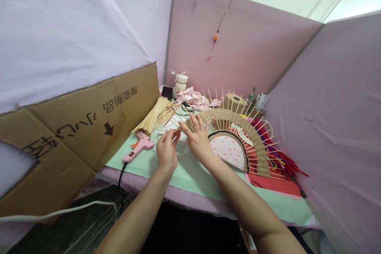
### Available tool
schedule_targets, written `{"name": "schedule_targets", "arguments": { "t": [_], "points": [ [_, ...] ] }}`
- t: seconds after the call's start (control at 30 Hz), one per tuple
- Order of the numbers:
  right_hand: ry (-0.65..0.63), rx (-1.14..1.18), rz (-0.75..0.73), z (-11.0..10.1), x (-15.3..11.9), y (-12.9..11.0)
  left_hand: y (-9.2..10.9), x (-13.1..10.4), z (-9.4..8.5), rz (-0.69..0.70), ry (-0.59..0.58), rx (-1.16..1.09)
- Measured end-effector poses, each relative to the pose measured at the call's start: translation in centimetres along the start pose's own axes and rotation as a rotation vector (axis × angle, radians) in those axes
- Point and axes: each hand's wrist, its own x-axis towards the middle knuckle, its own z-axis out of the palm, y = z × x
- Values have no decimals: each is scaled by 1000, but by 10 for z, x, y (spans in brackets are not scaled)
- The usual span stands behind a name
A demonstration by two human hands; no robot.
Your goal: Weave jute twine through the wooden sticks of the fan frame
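Note:
My left hand is raised over the table, thumb and fingers pinched together around something thin that I cannot make out. Close by on its right, my right hand has its fingers spread, near the left end of a woven arch. Thin wooden sticks radiate through that arch, and a half-round panel in pink dotted cloth with a dark rim sits inside it. A pink glue gun lies left of my left hand. Behind it is a bundle of thin sticks.
A cardboard sheet stands along the left. At the back are a white bottle, pink cloth and a twine roll. Colourful pipe cleaners and red sheets lie at the right. A cord hangs off the front edge.

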Motion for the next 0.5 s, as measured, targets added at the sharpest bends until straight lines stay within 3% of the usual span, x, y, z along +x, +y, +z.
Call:
{"name": "schedule_targets", "arguments": {
  "t": [0.17, 0.27, 0.4, 0.5],
  "points": [
    [2, 49, -34, 2, 1, -1, -4, 6, -6, 67, -18, 112],
    [39, 45, -49, 9, -1, 1, -4, 10, -12, 180, -85, 298],
    [62, 35, -70, 15, -4, 3, 8, 10, -14, 361, -178, 584],
    [47, 36, -67, 15, -5, 1, 19, 9, -13, 392, -231, 660]
  ]
}}
